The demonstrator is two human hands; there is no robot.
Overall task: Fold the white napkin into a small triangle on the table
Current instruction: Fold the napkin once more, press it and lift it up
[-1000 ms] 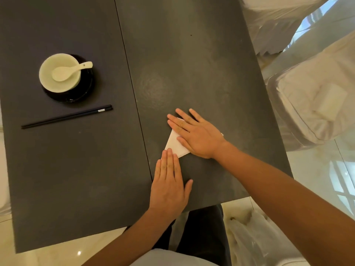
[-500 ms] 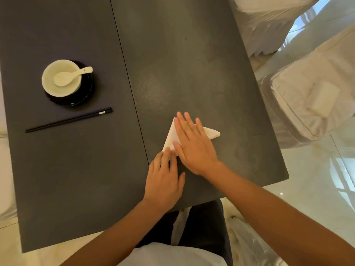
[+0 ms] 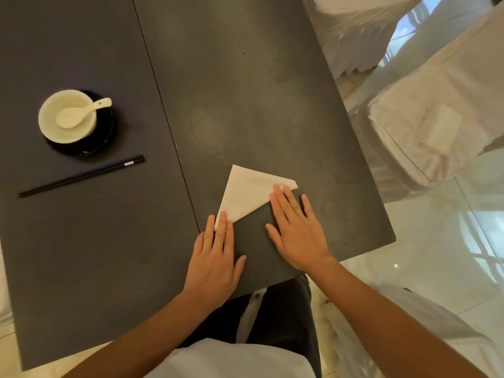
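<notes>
The white napkin (image 3: 249, 195) lay as 1 triangle on the table (image 3: 245, 91), long edge running between both flat, open hands. The left hand (image 3: 215, 257) pinned its near corner; the right hand (image 3: 296, 227) touched the far tip, equally near.

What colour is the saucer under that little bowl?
Black, glossy. The saucer shows beneath the pale bowl in the head view, the only one.
</notes>
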